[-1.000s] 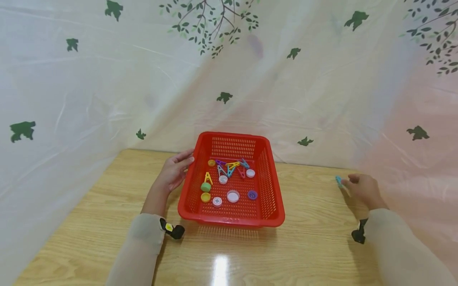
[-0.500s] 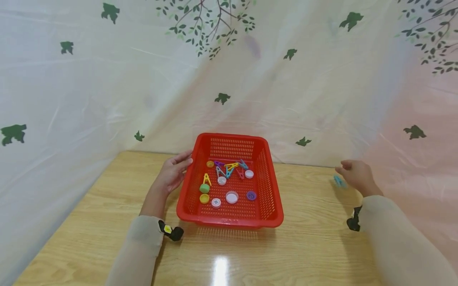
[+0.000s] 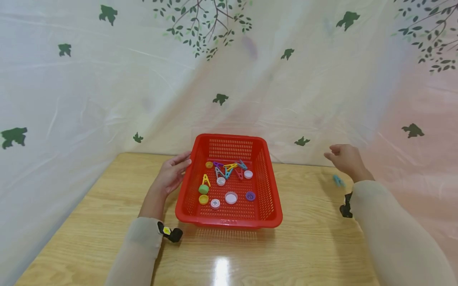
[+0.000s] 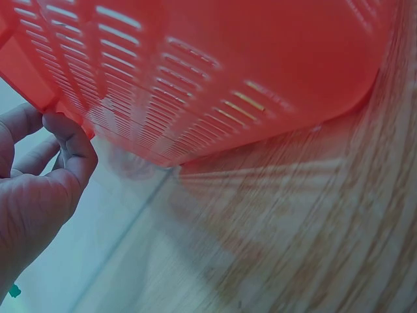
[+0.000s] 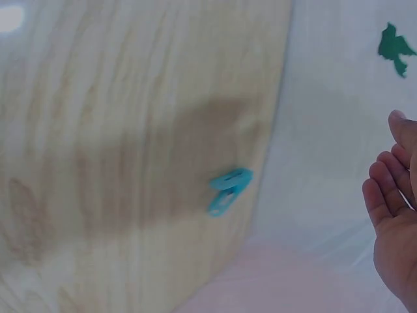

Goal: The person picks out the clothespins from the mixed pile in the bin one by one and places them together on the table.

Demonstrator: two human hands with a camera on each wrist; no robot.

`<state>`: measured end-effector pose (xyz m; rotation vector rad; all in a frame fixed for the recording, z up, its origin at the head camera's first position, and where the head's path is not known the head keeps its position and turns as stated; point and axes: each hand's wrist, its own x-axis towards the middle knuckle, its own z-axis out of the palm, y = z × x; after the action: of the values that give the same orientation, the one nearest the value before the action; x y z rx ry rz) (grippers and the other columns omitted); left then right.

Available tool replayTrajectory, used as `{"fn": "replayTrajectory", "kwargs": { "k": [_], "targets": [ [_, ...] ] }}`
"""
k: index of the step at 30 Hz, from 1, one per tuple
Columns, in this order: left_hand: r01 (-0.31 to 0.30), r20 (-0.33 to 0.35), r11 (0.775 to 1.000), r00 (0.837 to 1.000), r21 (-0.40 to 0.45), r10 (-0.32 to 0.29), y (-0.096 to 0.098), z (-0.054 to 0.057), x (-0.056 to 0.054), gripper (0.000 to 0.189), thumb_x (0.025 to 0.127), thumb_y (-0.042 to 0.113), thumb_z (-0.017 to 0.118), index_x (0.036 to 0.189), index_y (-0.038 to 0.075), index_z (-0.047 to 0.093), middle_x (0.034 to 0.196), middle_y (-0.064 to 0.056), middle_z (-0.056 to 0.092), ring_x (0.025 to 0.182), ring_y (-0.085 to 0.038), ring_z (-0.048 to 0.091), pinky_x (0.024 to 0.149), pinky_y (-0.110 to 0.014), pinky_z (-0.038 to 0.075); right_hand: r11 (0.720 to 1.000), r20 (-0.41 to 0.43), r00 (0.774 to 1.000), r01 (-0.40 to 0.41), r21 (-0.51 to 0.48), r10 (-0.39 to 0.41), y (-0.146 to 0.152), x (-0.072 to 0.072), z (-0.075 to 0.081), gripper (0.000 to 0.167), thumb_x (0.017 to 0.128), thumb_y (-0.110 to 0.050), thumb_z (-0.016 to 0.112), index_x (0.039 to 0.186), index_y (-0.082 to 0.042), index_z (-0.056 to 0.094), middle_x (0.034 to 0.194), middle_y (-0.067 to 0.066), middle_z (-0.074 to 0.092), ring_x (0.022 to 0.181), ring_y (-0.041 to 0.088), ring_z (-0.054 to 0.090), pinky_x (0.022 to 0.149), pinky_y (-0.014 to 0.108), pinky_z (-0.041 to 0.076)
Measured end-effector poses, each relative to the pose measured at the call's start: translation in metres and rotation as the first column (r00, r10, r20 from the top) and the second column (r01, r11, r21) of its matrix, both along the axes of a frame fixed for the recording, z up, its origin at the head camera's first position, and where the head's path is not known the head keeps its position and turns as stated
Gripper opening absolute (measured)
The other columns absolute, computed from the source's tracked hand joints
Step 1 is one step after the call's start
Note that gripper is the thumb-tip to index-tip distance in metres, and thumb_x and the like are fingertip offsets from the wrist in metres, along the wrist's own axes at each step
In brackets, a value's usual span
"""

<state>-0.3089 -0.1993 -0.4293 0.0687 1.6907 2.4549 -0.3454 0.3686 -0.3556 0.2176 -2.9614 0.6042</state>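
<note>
A red plastic basket point(image 3: 229, 221) stands on the wooden table, with small clothespins and round bottle caps inside. My left hand point(image 3: 172, 174) holds its left rim, thumb and fingers at the edge in the left wrist view. A light blue clothespin point(image 5: 229, 189) lies on the table at the right. My right hand point(image 3: 348, 159) is raised above and behind that clothespin, fingers loosely bent and nothing in them. In the basket, a yellow clothespin point(image 3: 206, 180) is beside a green cap point(image 3: 203, 189), and a purple cap point(image 3: 250, 196) sits toward the right.
Behind the table point(image 3: 304, 246) hangs a pale curtain point(image 3: 161, 87) printed with green birds and leafy branches. It comes close to the table's back and right edges. The basket is near the back edge.
My right hand has let go of the light blue clothespin, leaving it on the table, and has risen up and to the left. My left hand stays at the basket rim.
</note>
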Motion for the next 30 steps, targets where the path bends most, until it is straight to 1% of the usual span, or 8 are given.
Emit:
{"fn": "replayTrajectory", "kwargs": {
  "k": [4, 7, 11, 19, 24, 30],
  "targets": [
    [0.002, -0.006, 1.0, 1.0, -0.003, -0.002, 0.0, 0.001, 0.001, 0.054, 0.102, 0.017, 0.064, 0.154, 0.013, 0.047, 0.153, -0.012, 0.049, 0.129, -0.028, 0.057, 0.097, -0.037, 0.056, 1.0, -0.019, 1.0, -0.021, 0.017, 0.021, -0.015, -0.004, 0.014, 0.054, 0.107, -0.026, 0.055, 0.136, 0.019, 0.051, 0.131, 0.041, 0.055, 0.117, 0.054, 0.056, 0.099, 0.068, 0.046],
    [0.004, -0.007, 1.0, 1.0, -0.005, -0.004, 0.0, 0.001, 0.001, 0.053, 0.103, 0.017, 0.064, 0.154, 0.013, 0.048, 0.153, -0.012, 0.05, 0.131, -0.03, 0.055, 0.096, -0.037, 0.057, 0.999, -0.024, 0.999, -0.03, 0.016, 0.03, -0.025, -0.005, 0.02, 0.052, 0.106, -0.024, 0.056, 0.136, 0.019, 0.052, 0.131, 0.041, 0.055, 0.118, 0.054, 0.057, 0.1, 0.067, 0.046],
    [0.008, -0.009, 1.0, 1.0, -0.001, -0.008, 0.001, 0.001, 0.001, 0.054, 0.103, 0.016, 0.064, 0.154, 0.013, 0.048, 0.153, -0.012, 0.049, 0.132, -0.03, 0.055, 0.097, -0.038, 0.056, 0.999, -0.016, 0.999, -0.036, 0.018, 0.036, -0.034, -0.006, 0.023, 0.052, 0.106, -0.023, 0.056, 0.137, 0.018, 0.051, 0.132, 0.04, 0.055, 0.119, 0.053, 0.056, 0.101, 0.066, 0.045],
    [0.008, -0.001, 1.0, 1.0, 0.011, -0.008, 0.001, 0.001, 0.001, 0.054, 0.102, 0.016, 0.064, 0.153, 0.012, 0.048, 0.153, -0.012, 0.049, 0.128, -0.027, 0.057, 0.097, -0.038, 0.056, 0.998, -0.021, 0.998, -0.064, 0.007, 0.064, -0.051, -0.01, 0.029, 0.052, 0.106, -0.024, 0.057, 0.138, 0.016, 0.052, 0.134, 0.039, 0.054, 0.121, 0.052, 0.056, 0.101, 0.065, 0.046],
    [0.009, 0.001, 1.0, 1.0, 0.006, -0.009, 0.0, 0.0, 0.0, 0.055, 0.102, 0.016, 0.064, 0.154, 0.013, 0.046, 0.153, -0.013, 0.048, 0.129, -0.028, 0.057, 0.097, -0.038, 0.056, 0.996, -0.062, 0.994, -0.09, -0.004, 0.089, -0.065, -0.013, 0.034, 0.046, 0.104, -0.021, 0.06, 0.133, 0.015, 0.058, 0.127, 0.036, 0.061, 0.116, 0.049, 0.06, 0.098, 0.064, 0.049],
    [0.008, -0.001, 1.0, 1.0, 0.0, -0.008, 0.0, -0.001, 0.0, 0.057, 0.102, 0.017, 0.065, 0.155, 0.013, 0.045, 0.154, -0.012, 0.048, 0.129, -0.027, 0.057, 0.097, -0.038, 0.056, 0.996, -0.083, 0.994, -0.08, -0.041, 0.077, -0.079, -0.018, 0.034, 0.039, 0.101, -0.02, 0.063, 0.127, 0.01, 0.064, 0.115, 0.031, 0.068, 0.108, 0.045, 0.064, 0.092, 0.061, 0.053]
  ]
}}
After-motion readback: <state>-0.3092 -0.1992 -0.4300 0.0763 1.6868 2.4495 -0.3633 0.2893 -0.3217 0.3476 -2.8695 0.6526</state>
